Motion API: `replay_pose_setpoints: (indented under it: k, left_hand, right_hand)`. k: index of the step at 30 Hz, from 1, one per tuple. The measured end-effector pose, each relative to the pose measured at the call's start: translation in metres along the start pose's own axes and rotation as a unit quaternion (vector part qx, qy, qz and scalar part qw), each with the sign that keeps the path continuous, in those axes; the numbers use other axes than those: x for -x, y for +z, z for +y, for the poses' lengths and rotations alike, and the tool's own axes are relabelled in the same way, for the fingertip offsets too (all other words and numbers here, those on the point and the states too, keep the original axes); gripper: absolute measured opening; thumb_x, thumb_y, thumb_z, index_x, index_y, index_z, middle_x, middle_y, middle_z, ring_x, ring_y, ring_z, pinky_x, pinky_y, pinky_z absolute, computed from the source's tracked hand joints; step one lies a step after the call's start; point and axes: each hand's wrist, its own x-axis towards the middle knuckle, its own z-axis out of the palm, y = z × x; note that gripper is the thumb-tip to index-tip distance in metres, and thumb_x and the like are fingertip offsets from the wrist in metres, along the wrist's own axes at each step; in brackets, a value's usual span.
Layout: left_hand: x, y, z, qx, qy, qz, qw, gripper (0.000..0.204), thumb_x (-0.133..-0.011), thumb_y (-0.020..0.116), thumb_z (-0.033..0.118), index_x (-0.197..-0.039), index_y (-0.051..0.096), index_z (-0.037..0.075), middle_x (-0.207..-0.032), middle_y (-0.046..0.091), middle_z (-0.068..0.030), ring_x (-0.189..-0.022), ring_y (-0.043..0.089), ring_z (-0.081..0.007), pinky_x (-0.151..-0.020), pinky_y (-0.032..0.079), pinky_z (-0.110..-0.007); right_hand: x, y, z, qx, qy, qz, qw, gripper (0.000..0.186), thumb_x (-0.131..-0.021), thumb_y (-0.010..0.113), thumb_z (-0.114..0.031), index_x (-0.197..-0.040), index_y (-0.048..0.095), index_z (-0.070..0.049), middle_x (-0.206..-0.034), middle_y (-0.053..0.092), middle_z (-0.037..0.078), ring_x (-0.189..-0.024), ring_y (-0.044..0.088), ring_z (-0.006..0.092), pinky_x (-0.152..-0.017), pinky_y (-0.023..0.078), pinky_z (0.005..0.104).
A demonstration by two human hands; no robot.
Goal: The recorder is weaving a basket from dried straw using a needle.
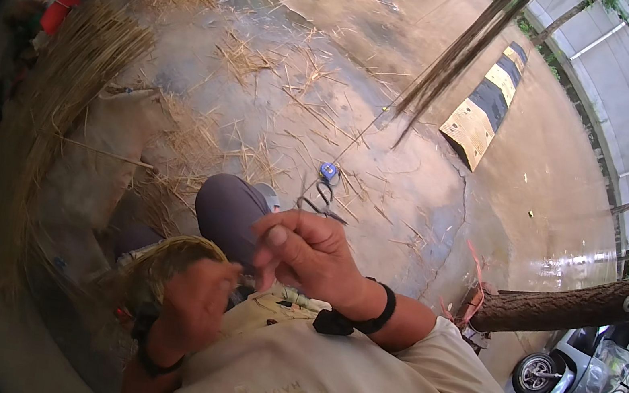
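1. The left hand (195, 297) sits low in the scene, near the person's chest, with its fingers curled closed around the end of a bundle of straw (162, 262).
2. The bundle of straw curves up and to the left from that grip, forming a rounded yellow-green arc just beside the person's raised knee (229, 212).
3. The right hand (308, 251) is just to the right of the left hand, a little farther out, with a dark wristband (376, 317) on the wrist.
4. Its fingers are bent inward and pinched together; a thin string (355, 139) runs from about this hand away toward the far ground, though whether the fingers actually pinch it cannot be told.
5. A pair of scissors (324, 200) lies on the concrete floor (410, 211) just beyond the right hand, with a small blue and yellow roll (327, 171) just beside it on the far side.
6. Loose straw is scattered over the floor, and a large pile of straw (61, 94) lies to the left.
7. A black and yellow striped block (487, 104) rests farther off to the right, and a tree trunk (575, 305) crosses the right side.
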Motion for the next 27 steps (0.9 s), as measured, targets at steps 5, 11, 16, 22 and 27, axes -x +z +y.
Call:
replay_pose_setpoints:
  k: [5, 11, 16, 22, 27]
  left_hand:
    - [-0.007, 0.001, 0.016, 0.084, -0.043, 0.04, 0.995, 0.025, -0.096, 0.059, 0.001, -0.122, 0.059, -0.001, -0.101, 0.069, -0.0181, -0.076, 0.068, -0.0276, -0.068, 0.054, -0.034]
    - [0.016, -0.008, -0.004, 0.094, -0.051, -0.028, 0.994, 0.012, -0.096, 0.062, 0.003, -0.108, 0.064, 0.003, -0.093, 0.068, -0.0162, -0.077, 0.068, -0.0292, -0.067, 0.053, -0.036]
    - [0.016, -0.011, -0.006, 0.051, -0.032, 0.053, 0.997, 0.004, -0.092, 0.069, 0.006, -0.095, 0.068, 0.004, -0.094, 0.066, -0.0132, -0.079, 0.068, -0.0309, -0.07, 0.054, -0.039]
    - [0.036, -0.028, 0.012, -0.116, 0.055, 0.023, 0.991, 0.017, -0.078, 0.078, 0.004, -0.094, 0.069, 0.005, -0.115, 0.065, -0.0156, -0.093, 0.067, -0.0351, -0.08, 0.055, -0.045]
    - [0.09, -0.085, 0.01, 0.088, -0.001, 0.009, 0.996, 0.017, -0.075, 0.079, 0.007, -0.088, 0.068, 0.003, -0.119, 0.065, -0.0202, -0.096, 0.067, -0.0348, -0.082, 0.055, -0.048]
  right_hand:
    - [0.002, 0.024, 0.011, 0.071, -0.031, -0.074, 0.994, 0.025, -0.109, 0.051, -0.014, -0.123, 0.062, 0.003, -0.094, 0.071, 0.01, -0.08, 0.073, 0.017, -0.062, 0.054, 0.0257]
    - [0.006, 0.033, 0.015, 0.058, -0.015, -0.071, 0.996, 0.024, -0.109, 0.05, -0.013, -0.124, 0.063, 0.002, -0.096, 0.072, 0.01, -0.082, 0.074, 0.0165, -0.055, 0.047, 0.0221]
    - [0.01, 0.03, 0.014, 0.06, 0.059, -0.016, 0.996, 0.026, -0.109, 0.053, -0.017, -0.125, 0.063, 0.001, -0.096, 0.072, 0.01, -0.078, 0.073, 0.0172, -0.061, 0.057, 0.0261]
    - [-0.009, -0.019, -0.03, 0.001, -0.099, 0.162, 0.982, 0.032, -0.105, 0.058, -0.016, -0.134, 0.056, 0.0, -0.091, 0.066, 0.005, -0.053, 0.05, 0.0072, -0.042, 0.034, 0.0217]
    - [-0.021, -0.108, -0.088, 0.12, -0.219, 0.301, 0.921, 0.031, -0.106, 0.057, -0.013, -0.133, 0.054, 0.001, -0.092, 0.064, 0.005, -0.052, 0.042, 0.0043, -0.042, 0.032, 0.0195]
